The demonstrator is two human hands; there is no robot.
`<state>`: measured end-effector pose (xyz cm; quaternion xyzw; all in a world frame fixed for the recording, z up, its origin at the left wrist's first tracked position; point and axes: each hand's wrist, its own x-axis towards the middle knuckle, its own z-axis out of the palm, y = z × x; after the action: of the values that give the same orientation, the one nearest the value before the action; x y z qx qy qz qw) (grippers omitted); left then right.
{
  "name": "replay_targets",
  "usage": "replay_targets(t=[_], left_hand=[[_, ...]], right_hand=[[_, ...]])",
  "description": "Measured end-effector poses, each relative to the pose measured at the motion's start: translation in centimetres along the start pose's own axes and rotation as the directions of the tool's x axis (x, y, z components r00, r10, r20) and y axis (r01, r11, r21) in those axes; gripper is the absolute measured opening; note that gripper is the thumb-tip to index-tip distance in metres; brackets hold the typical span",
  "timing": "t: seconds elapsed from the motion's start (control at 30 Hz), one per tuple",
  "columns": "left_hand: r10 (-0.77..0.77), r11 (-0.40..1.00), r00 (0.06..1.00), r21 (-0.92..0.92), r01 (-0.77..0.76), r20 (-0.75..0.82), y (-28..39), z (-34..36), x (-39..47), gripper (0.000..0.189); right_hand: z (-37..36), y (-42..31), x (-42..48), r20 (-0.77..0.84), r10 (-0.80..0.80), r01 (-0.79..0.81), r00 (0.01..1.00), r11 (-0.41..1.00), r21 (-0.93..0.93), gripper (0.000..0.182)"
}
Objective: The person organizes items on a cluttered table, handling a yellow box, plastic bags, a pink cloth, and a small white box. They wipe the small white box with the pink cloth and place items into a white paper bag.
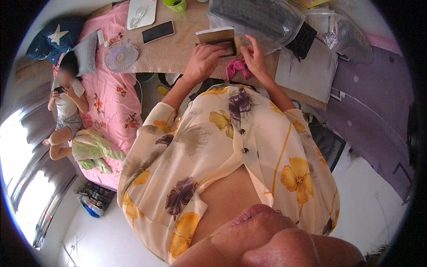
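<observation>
A small open cardboard box (218, 36) with a raised, white-edged flap and a dark inside lies on the table in front of me. My left hand (206, 60) lies over its near left side, fingers bent across the dark part; their tips are partly hidden, so a grip cannot be made out. At the box's right side is my right hand (254, 58), index finger raised and thumb near the box edge, with nothing visible held. A crumpled pink cloth item (238, 69) lies just below the box, between my wrists.
Bubble wrap covers the table (163, 56). A dark phone (158, 32), a white tray (150, 17), a green cup (176, 4) and a clear ribbed dish (121, 56) lie leftward. A large plastic-wrapped dark object (257, 20) stands behind my right hand. Another person (68, 96) sits on the pink bed.
</observation>
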<state>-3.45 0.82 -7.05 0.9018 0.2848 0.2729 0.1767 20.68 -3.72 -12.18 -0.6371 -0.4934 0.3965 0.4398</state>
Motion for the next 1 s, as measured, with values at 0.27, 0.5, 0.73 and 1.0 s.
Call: replay_targets(t=[0.27, 0.5, 0.73, 1.0], left_hand=[[-0.765, 0.632, 0.603, -0.449, 0.632, -0.227, -1.7, 2.2, -5.0, 0.037], [-0.837, 0.496, 0.547, -0.450, 0.743, -0.019, -2.0, 5.2, -3.7, 0.052], [-0.807, 0.518, 0.590, -0.507, 0.689, -0.023, -3.0, 5.9, -3.6, 0.053], [-0.775, 0.550, 0.631, -0.538, 0.639, -0.042, -3.3, 6.0, -3.5, 0.058]], right_hand=[[1.3, 1.1, 0.9, 0.076, -0.005, 0.021, 0.997, 0.976, -0.217, 0.040], [2.2, 0.1, 1.8, 0.069, 0.082, -0.058, 0.994, 0.953, -0.298, 0.048], [1.1, -2.9, 1.4, 0.026, -0.097, 0.099, 0.995, 0.990, -0.104, 0.044], [0.4, -3.1, 3.3, 0.138, -0.340, 0.361, 0.930, 0.916, -0.177, 0.021]])
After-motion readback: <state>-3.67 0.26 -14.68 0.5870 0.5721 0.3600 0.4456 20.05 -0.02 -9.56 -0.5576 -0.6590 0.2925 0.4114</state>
